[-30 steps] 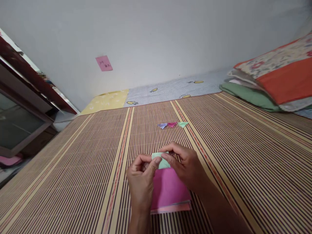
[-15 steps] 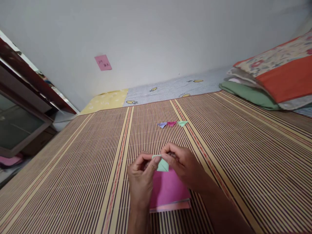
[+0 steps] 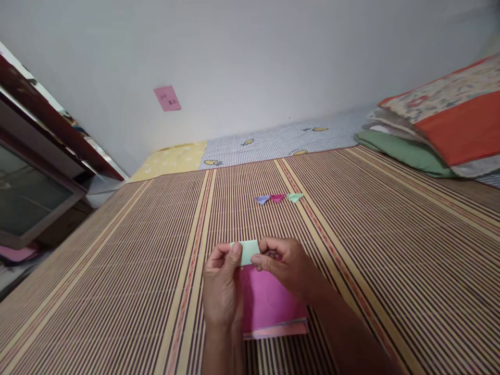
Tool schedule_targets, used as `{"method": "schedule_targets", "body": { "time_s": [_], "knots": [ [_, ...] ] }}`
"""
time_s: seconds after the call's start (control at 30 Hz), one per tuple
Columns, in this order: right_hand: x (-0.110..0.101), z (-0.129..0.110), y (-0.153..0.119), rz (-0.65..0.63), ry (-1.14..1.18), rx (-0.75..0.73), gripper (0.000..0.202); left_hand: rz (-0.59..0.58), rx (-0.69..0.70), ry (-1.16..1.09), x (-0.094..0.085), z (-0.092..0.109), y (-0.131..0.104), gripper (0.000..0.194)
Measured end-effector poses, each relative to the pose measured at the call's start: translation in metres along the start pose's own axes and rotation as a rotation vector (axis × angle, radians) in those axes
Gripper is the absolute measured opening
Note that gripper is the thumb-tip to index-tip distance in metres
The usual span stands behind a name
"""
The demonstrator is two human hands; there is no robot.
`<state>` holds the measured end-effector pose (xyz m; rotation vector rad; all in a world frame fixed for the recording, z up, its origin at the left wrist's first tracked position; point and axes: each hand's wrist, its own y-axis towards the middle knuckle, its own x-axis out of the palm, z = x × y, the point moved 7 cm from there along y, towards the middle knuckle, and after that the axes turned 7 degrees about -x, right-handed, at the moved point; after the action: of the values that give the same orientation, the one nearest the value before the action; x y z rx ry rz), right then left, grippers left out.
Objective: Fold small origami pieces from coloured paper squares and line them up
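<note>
A small folded piece of mint-green paper (image 3: 249,252) is held up between my two hands. My left hand (image 3: 223,276) pinches its left end, thumb in front. At the lower right corner, the thumb and curled fingers of my right hand (image 3: 287,263) close on the same paper. Beneath them a stack of coloured paper (image 3: 273,302) lies on the mat, magenta on top with a salmon-pink edge showing at the front. Farther off sit three little folded paper pieces in a row: lavender (image 3: 262,199), magenta (image 3: 277,198) and mint green (image 3: 295,197).
The striped bamboo mat (image 3: 128,271) spreads under everything. Folded bedding (image 3: 457,130) is piled at the right. A pink note (image 3: 167,98) is stuck to the wall at the back. A glass-fronted cabinet (image 3: 31,192) stands at the left.
The green paper has turned from showing a diagonal crease to a flat rectangular face. My left thumb has shifted left, and more of the paper shows between the hands.
</note>
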<state>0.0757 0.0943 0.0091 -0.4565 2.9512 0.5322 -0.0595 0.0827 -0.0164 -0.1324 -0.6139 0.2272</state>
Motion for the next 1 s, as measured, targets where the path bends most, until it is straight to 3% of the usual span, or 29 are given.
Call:
{"method": "schedule_targets", "body": {
  "time_s": [0.23, 0.37, 0.5, 0.67, 0.9, 1.0],
  "knots": [
    [-0.003, -0.019, -0.005, 0.163, -0.502, -0.225, 0.023, 0.027, -0.027, -0.049, -0.004, -0.003, 0.003, 0.032],
    [-0.001, -0.019, -0.007, 0.201, -0.566, -0.239, 0.025, 0.062, -0.009, -0.098, -0.005, -0.006, 0.0, 0.033],
    [-0.008, -0.02, -0.006, 0.227, -0.456, -0.211, 0.024, 0.095, 0.081, 0.007, -0.006, -0.002, -0.003, 0.027],
    [-0.004, -0.012, 0.0, 0.072, -0.104, -0.082, 0.027, 0.021, 0.076, 0.126, -0.002, -0.003, -0.004, 0.029],
    [-0.005, -0.001, -0.001, 0.014, -0.011, -0.009, 0.037, 0.029, 0.231, 0.39, 0.004, 0.009, -0.011, 0.037],
    [-0.011, 0.0, -0.003, -0.004, -0.008, -0.001, 0.038, -0.075, 0.264, 0.566, 0.011, 0.015, -0.012, 0.032]
  ]
}}
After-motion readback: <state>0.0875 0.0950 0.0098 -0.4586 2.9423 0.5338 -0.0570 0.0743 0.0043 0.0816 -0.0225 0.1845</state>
